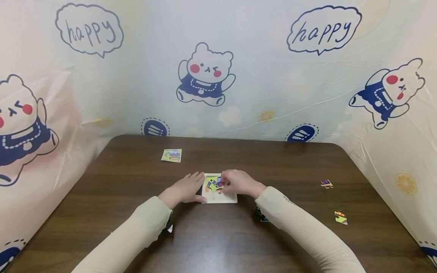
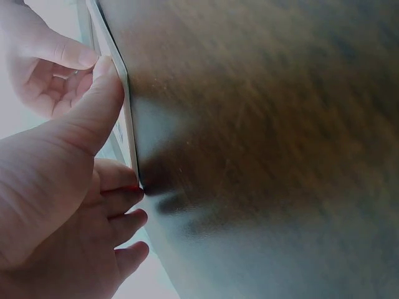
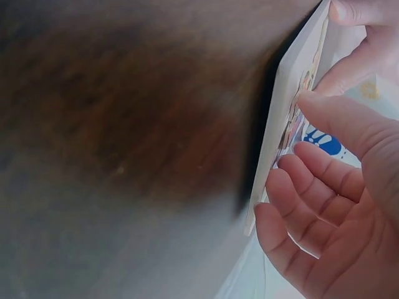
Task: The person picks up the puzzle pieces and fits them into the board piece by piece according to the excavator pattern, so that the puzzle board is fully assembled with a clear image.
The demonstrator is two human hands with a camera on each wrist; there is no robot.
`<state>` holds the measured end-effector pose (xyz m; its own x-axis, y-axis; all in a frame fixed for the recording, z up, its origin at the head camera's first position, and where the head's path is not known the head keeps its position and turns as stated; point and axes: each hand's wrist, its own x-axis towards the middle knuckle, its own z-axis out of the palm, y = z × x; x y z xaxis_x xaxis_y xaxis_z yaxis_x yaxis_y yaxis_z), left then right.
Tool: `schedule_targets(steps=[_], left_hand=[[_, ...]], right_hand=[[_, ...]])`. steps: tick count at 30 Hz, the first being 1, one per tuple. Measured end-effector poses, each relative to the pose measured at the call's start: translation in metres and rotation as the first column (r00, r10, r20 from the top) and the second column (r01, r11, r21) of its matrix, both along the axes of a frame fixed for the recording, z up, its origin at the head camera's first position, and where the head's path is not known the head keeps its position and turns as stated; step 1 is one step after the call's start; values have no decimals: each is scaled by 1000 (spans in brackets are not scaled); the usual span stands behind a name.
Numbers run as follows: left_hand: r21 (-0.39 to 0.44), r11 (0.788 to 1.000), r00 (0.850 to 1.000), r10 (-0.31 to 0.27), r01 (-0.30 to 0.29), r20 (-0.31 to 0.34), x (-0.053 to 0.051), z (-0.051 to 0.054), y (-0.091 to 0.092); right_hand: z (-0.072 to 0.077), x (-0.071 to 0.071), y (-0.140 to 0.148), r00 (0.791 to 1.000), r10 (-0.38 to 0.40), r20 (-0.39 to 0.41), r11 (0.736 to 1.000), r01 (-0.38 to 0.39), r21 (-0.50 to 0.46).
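Note:
A small white tray (image 1: 218, 198) lies on the table, with colourful green, blue and purple puzzle pieces (image 1: 211, 183) in its upper part. My left hand (image 1: 183, 189) rests against the tray's left side, fingers extended and thumb at the lower left corner; the left wrist view shows this hand (image 2: 62, 180) along the tray edge. Over the tray's right part, my right hand (image 1: 241, 183) touches the pieces, partly covering them. In the right wrist view, the thumb of this hand (image 3: 336, 193) meets the picture surface and its other fingers are loosely bent, apart from the thumb.
A picture card (image 1: 172, 155) lies at the back left of the table (image 1: 102, 197). Two loose pieces or groups, one purple (image 1: 326, 184) and one green and orange (image 1: 340, 217), lie to the right. Something dark and partly hidden (image 1: 262, 216) is beneath the right sleeve.

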<state>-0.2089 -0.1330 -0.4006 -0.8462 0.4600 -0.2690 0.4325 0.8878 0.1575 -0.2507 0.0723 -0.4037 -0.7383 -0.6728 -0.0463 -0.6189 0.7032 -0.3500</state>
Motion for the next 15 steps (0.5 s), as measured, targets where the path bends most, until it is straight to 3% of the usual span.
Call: schedule_targets(steps=[15], left_hand=[[5,1000,1000,1,-1,10,0,2,0]], right_hand=[[2,2,0,997,72,-37,997,-71,19]])
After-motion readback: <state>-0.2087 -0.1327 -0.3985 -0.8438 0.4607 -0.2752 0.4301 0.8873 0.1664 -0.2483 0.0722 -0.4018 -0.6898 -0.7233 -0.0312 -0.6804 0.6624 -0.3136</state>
